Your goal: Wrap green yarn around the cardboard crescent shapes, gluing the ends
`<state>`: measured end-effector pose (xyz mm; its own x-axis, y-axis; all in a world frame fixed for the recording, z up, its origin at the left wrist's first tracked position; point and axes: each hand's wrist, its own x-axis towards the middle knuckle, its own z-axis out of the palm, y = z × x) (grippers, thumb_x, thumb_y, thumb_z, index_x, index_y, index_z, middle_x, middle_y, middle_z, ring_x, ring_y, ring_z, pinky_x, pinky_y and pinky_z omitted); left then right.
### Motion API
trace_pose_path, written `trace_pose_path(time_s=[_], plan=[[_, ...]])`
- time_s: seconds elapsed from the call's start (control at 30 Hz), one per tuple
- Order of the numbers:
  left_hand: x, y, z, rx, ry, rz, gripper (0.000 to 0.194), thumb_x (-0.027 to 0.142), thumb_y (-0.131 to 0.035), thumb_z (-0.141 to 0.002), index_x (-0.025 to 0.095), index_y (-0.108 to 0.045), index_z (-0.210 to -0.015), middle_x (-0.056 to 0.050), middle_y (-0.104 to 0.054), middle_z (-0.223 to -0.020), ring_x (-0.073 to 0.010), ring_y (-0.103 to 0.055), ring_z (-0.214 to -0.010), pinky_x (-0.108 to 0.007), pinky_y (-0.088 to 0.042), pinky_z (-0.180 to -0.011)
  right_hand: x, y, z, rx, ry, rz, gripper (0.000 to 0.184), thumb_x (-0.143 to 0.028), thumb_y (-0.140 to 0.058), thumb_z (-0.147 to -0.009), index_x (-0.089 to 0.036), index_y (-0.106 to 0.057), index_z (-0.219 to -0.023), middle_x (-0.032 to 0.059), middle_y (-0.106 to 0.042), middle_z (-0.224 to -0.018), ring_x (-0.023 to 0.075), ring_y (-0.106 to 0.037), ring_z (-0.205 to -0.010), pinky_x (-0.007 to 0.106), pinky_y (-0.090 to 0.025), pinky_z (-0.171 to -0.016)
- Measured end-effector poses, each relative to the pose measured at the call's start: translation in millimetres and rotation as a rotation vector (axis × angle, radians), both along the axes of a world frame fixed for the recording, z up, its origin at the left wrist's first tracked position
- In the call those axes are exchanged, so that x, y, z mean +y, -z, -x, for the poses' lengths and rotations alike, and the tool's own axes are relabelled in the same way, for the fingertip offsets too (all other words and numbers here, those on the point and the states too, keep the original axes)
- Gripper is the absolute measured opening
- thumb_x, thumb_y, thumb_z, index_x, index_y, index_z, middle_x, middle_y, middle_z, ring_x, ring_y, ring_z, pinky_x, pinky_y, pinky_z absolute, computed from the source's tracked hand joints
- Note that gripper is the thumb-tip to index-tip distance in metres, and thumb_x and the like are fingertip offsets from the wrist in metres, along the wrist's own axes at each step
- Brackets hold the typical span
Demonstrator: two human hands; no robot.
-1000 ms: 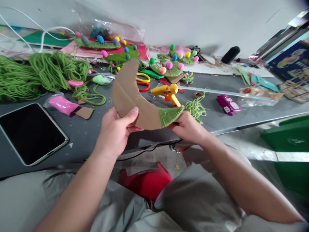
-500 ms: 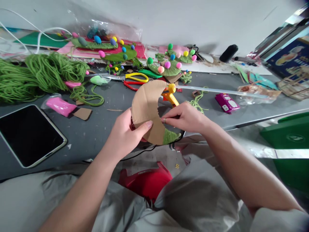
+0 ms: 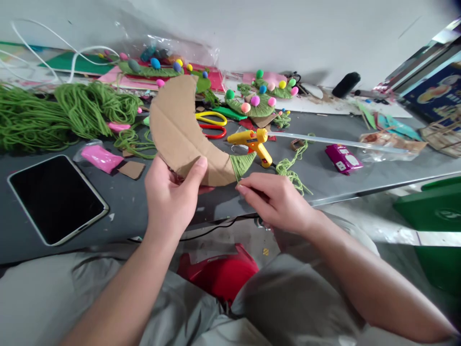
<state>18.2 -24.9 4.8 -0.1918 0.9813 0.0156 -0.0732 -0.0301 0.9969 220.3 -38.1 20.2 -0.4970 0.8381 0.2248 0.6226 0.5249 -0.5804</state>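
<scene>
My left hand (image 3: 171,197) grips the lower middle of a brown cardboard crescent (image 3: 176,129), thumb on its front face. The crescent's right tip (image 3: 242,163) is wrapped in green yarn. My right hand (image 3: 275,199) is closed in a pinch just below that wrapped tip, fingertips holding the green yarn strand there. Loose green yarn (image 3: 293,168) trails on the grey table (image 3: 144,202) to the right of the tip. A yellow glue gun (image 3: 252,142) lies just behind the crescent's tip.
A dark tablet (image 3: 57,197) lies at the left. Piles of green yarn (image 3: 65,113), a pink packet (image 3: 99,158), scissors (image 3: 211,125), finished yarn crescents with pompoms (image 3: 255,103), a purple packet (image 3: 342,158) and a long clear stick (image 3: 334,140) lie about. A red stool (image 3: 219,271) shows below.
The crescent has swung from standing upright to lying open to the left, higher up. My right hand has dropped from above the wrapped tip to below it.
</scene>
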Motion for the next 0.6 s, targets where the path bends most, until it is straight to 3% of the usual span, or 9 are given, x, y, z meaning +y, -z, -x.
trace_pose_path(time_s=[0.13,0.33,0.5,0.6], plan=[[0,0.7,-1,-0.072,0.021,0.004,0.04,0.037,-0.078,-0.082,0.029,-0.062,-0.118,0.002,-0.071,-0.12,-0.0264,-0.07,-0.108,-0.03,-0.063,-0.065,2,10.2,3,-0.018,0.014,0.038,0.025,-0.026,-0.047,-0.103,-0.016,-0.065,-0.089,0.004,-0.063,-0.081,0.0136,-0.054,-0.075,0.026,-0.041,-0.07],[7,2.1,-2,-0.256,-0.028,0.0,0.031,0.031,-0.081,-0.078,0.025,-0.064,-0.103,0.0,-0.073,-0.109,-0.0189,-0.074,-0.081,-0.027,-0.065,-0.057,8,14.6,-1,0.035,0.058,0.059,0.03,-0.029,-0.048,-0.103,-0.016,-0.061,-0.08,0.001,-0.056,-0.074,0.0112,-0.048,-0.068,0.024,-0.038,-0.066],[11,-0.5,1,-0.353,0.006,0.087,0.028,0.022,-0.081,-0.076,0.022,-0.065,-0.1,0.0,-0.073,-0.098,-0.0152,-0.071,-0.069,-0.025,-0.064,-0.053,12,16.4,-5,0.066,0.048,0.067,0.03,-0.029,-0.049,-0.103,-0.016,-0.066,-0.081,0.0017,-0.062,-0.077,0.0114,-0.054,-0.07,0.024,-0.042,-0.069],[11,-0.7,4,-0.386,0.047,0.135,0.027,0.021,-0.082,-0.075,0.019,-0.067,-0.098,-0.002,-0.072,-0.098,-0.0139,-0.07,-0.068,-0.024,-0.064,-0.052,18,19.0,-9,0.092,0.024,0.099,0.025,-0.026,-0.052,-0.101,-0.016,-0.071,-0.089,0.0046,-0.072,-0.09,0.0133,-0.063,-0.081,0.024,-0.046,-0.076]])
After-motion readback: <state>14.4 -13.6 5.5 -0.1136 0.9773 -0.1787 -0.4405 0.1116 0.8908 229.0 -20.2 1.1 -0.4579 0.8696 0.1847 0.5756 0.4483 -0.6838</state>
